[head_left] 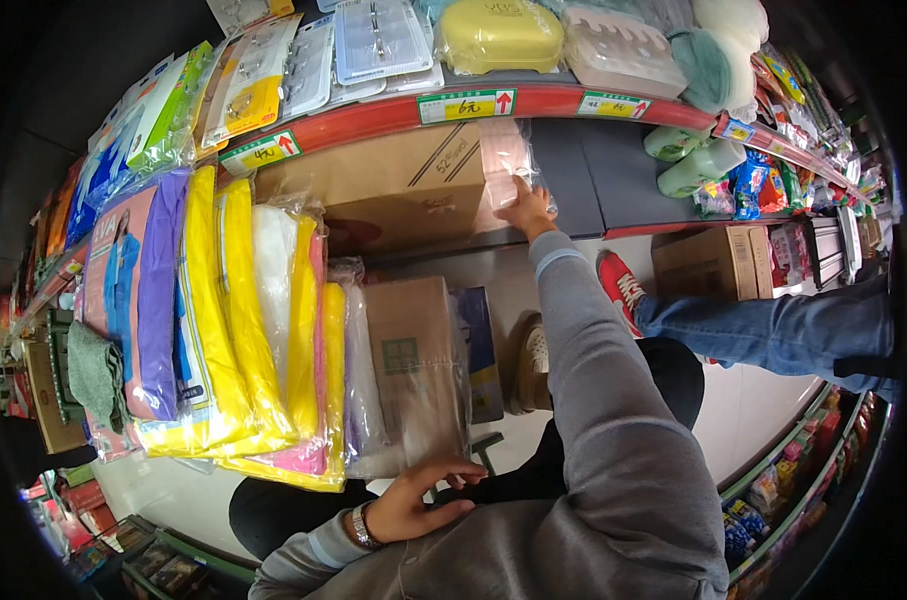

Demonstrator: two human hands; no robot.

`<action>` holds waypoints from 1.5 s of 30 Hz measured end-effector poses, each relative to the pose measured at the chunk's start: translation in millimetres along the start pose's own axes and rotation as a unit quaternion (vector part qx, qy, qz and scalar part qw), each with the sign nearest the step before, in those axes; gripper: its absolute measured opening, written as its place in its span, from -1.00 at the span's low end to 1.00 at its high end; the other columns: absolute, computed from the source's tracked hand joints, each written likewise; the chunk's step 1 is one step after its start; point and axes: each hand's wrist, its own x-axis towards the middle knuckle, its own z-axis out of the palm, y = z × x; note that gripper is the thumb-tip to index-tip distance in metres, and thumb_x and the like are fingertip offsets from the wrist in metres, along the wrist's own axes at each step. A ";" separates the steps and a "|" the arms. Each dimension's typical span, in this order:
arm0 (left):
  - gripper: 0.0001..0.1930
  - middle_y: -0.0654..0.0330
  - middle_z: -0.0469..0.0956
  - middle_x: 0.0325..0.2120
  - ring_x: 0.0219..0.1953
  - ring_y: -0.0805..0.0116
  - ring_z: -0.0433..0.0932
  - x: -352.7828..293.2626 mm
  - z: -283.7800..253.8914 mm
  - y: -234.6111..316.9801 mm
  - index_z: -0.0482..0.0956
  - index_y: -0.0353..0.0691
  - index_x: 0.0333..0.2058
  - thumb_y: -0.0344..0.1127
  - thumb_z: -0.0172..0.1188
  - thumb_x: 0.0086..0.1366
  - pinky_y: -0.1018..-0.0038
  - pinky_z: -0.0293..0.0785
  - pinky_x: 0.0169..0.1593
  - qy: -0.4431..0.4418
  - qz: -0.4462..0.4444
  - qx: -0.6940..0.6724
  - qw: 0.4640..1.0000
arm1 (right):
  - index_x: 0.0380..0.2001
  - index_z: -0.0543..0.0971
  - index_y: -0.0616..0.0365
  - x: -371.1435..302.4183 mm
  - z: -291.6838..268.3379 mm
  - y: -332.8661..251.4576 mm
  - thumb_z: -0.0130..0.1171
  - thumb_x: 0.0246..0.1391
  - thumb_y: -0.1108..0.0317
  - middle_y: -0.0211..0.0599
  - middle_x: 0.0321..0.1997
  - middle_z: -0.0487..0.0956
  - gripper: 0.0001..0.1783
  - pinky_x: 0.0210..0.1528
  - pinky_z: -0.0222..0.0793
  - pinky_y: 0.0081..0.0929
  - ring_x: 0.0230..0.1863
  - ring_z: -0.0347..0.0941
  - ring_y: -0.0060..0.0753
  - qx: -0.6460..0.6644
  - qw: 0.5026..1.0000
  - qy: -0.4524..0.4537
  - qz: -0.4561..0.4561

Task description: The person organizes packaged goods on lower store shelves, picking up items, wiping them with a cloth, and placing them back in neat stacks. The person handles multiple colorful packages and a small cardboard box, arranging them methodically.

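My right hand [527, 208] reaches forward to the lower shelf, its fingers and thumb bent against a pink packet [506, 160] in clear wrap. The packet stands upright at the right end of a brown cardboard box [404, 185]. What lies behind it is hidden. My left hand [424, 505], with a metal watch at the wrist, rests low near my lap, holding nothing, fingers stretched out. Close ahead of it is a cardboard carton [414, 350] under clear plastic. Left of the carton stand several wrapped packets [239, 330] in yellow, purple, white and pink.
Overhead, a shelf with a red edge [364, 118] carries carded hooks [379, 40] and a yellow soap box [501, 38]. Green bottles [699, 165] lie on the lower shelf at right. Another person's leg in jeans [774, 325] and red shoe [622, 285] are at right.
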 end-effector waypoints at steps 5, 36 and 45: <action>-0.53 0.11 0.52 -0.09 -0.06 0.29 0.51 -0.1 -4.2 5.1 0.40 -0.27 0.09 -0.44 0.26 0.20 0.40 0.44 -0.02 -0.013 0.003 0.005 1.000 | 0.28 0.24 -0.31 20.6 -3.2 27.6 0.46 -0.30 -0.02 -0.12 0.39 0.12 -0.01 0.28 -0.15 0.43 0.47 -0.21 0.03 0.010 0.998 0.015 -0.062; -0.73 0.03 0.53 -0.28 -0.25 0.08 0.52 -101.9 -24.4 58.1 0.54 -0.25 -0.16 -0.41 0.26 0.13 0.32 0.45 -0.17 0.444 0.341 0.367 0.743 | -0.06 0.47 0.20 -199.7 -138.9 -107.6 0.13 0.08 0.52 -0.23 -0.14 0.47 -0.69 -0.15 0.41 -0.54 -0.11 0.46 -0.41 0.305 0.823 0.141 -0.459; -0.79 0.26 0.50 -0.28 -0.27 0.55 0.47 -152.7 -86.9 90.0 0.48 -0.32 -0.12 -0.49 0.16 0.25 0.59 0.42 -0.21 0.618 0.451 -0.001 0.644 | -0.14 0.52 0.20 -449.5 -105.7 -306.4 0.27 -0.01 0.26 -0.05 0.00 0.51 -0.63 0.13 0.28 -0.23 0.08 0.38 0.01 0.123 0.692 0.122 -0.700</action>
